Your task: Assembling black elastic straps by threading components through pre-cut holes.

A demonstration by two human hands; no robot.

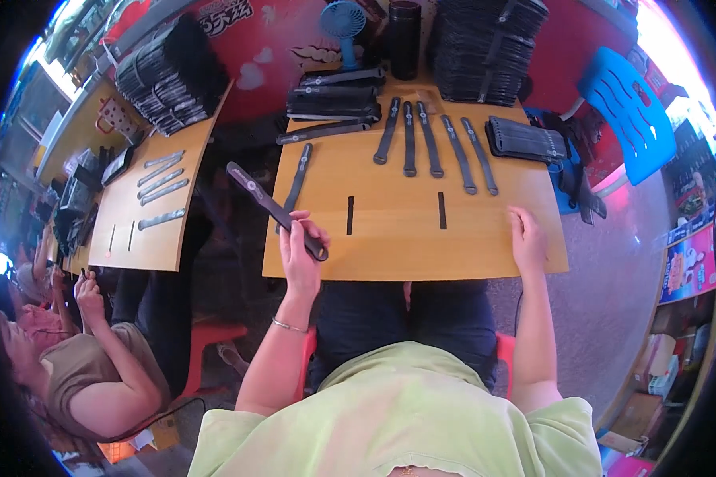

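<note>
My left hand (301,246) is closed around a black strap (254,191) at the near left of the wooden table (398,254). The strap slants up to the left, out past the table's edge, and its rounded end sticks out below my fingers. Just beyond that hand lies another black strap (299,176). My right hand (527,242) rests by the table's right edge, fingers loosely bent, with nothing visible in it. Between my hands are two short black strips (350,216) on the tabletop. Several straps (409,143) lie side by side farther back.
A bundle of black straps (525,140) lies at the right. Behind are a strap pile (334,102), a tall stack (485,52), a blue fan (344,28) and a dark cylinder (404,40). A blue chair (628,111) stands right; a person (107,370) sits at a left table (147,238).
</note>
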